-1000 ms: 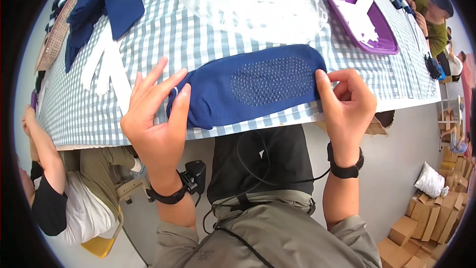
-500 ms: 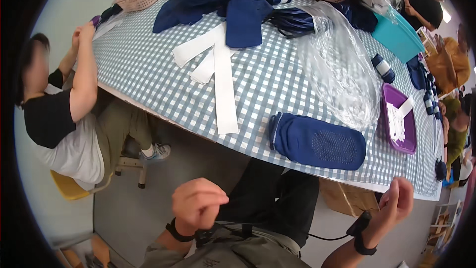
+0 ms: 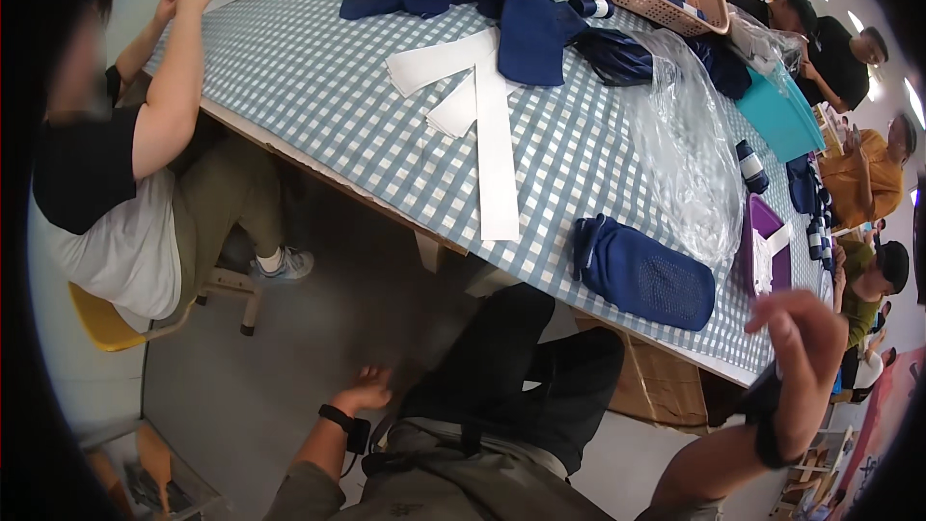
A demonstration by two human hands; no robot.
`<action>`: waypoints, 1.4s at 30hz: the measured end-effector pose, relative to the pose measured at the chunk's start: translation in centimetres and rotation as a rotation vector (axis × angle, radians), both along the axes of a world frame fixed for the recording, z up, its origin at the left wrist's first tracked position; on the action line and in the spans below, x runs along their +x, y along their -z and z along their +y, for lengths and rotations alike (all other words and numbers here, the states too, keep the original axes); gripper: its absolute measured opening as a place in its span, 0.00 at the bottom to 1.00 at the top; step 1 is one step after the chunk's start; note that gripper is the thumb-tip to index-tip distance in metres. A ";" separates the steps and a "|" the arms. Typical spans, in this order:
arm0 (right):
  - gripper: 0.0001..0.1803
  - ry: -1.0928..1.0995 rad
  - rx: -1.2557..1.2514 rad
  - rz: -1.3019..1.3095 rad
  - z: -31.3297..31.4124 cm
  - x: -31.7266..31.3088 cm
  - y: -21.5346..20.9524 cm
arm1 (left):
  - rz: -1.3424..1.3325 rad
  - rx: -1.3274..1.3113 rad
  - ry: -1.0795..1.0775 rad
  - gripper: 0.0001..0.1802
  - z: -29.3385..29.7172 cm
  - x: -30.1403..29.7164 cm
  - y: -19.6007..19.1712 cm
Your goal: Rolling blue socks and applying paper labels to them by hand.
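My left hand hangs low beside my left thigh, off the table, with its fingers loosely stretched out and nothing visible in them. Raised at the table's right front edge, my right hand has bent fingers with the thumb apart, and I see nothing in it. It is nearest to a purple tray of small white pieces, which it partly overlaps from my viewpoint. Left of that hand, a flat stack of navy socks with dotted soles lies near the table edge. Neither hand touches it.
White paper strips fan out on the checked tablecloth. Beyond lie navy socks, a clear plastic bag, a teal bin and a pink basket of rolled socks. A seated person works at left; others are at far right.
My left hand has dropped down and its fingers have loosened. My right hand has risen and moved right, its fingers parting. The view has shifted, so the table sits further right.
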State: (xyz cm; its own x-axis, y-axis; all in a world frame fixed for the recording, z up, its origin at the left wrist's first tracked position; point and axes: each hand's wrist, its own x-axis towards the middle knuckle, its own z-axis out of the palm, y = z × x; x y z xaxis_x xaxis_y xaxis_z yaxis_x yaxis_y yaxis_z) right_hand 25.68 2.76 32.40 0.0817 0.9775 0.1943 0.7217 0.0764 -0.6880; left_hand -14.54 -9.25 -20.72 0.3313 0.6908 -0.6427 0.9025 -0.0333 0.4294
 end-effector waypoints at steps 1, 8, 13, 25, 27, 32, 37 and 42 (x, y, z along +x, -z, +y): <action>0.13 -0.076 -0.012 0.049 1.6 -0.5 -0.2 | -0.008 -0.001 0.004 0.34 -0.5 0.0 1.0; 0.15 -0.460 -0.003 -0.204 23.6 -0.5 1.4 | -0.638 -0.378 -0.427 0.32 -11.9 0.7 8.0; 0.26 -0.227 0.305 -0.694 34.8 1.4 6.7 | -0.431 -0.329 -0.063 0.32 -12.5 0.9 12.2; 0.17 -0.158 0.055 -0.905 39.3 -0.1 10.2 | -0.389 -0.371 -0.125 0.24 -10.4 1.6 7.0; 0.18 -0.181 0.126 -0.864 40.3 0.0 11.4 | -0.412 -0.367 -0.186 0.24 -12.3 0.7 9.3; 0.17 -0.181 0.093 -0.791 39.2 -1.4 12.4 | -0.528 -0.379 -0.350 0.23 -13.8 1.0 11.8; 0.14 -0.205 0.077 -0.801 37.7 -1.2 10.3 | -0.539 -0.413 -0.436 0.22 -14.2 0.7 12.1; 0.15 -0.180 0.239 -0.738 36.9 -1.5 10.1 | -0.657 -0.115 -0.285 0.19 -16.9 0.1 14.3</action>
State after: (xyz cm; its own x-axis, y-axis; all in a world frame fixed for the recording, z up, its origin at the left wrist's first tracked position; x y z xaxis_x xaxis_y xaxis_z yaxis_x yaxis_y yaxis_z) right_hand 24.17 39.67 22.28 -0.3050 0.8885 0.3428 0.9473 0.3202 0.0128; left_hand -14.49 -26.12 -35.03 0.4911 0.7478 -0.4468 0.4236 0.2432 0.8726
